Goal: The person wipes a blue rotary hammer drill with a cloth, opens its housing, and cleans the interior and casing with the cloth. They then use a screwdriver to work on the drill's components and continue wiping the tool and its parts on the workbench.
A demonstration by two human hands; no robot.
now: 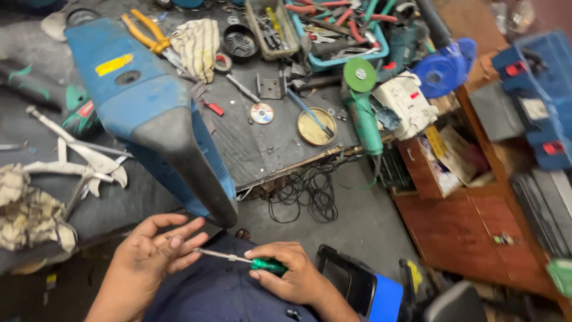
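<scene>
1. Here, your right hand point(286, 271) is closed around the green handle of a screwdriver point(238, 260), low in the view over your dark blue lap.
2. The metal shaft runs leftward from that grip, and its tip meets the fingers of your left hand point(152, 253).
3. Your left hand is open with fingers loosely spread and palm up; it grips nothing, only touching the tip.
4. Just above both hands, a large blue power tool point(149, 101) with a black end leans off the edge of the bench point(262, 149), pointing down toward you.
5. To the left on the bench lie white locking pliers point(77, 161) and a crumpled rag point(30, 214).
6. Farther back sit yellow-handled pliers point(146, 33), a striped cloth point(196, 45), a small disc point(261, 112) and a round brass lid point(316, 126).
7. A green angle grinder point(363, 113) hangs at the bench edge, with black cable point(304, 191) coiled on the floor below.
</scene>
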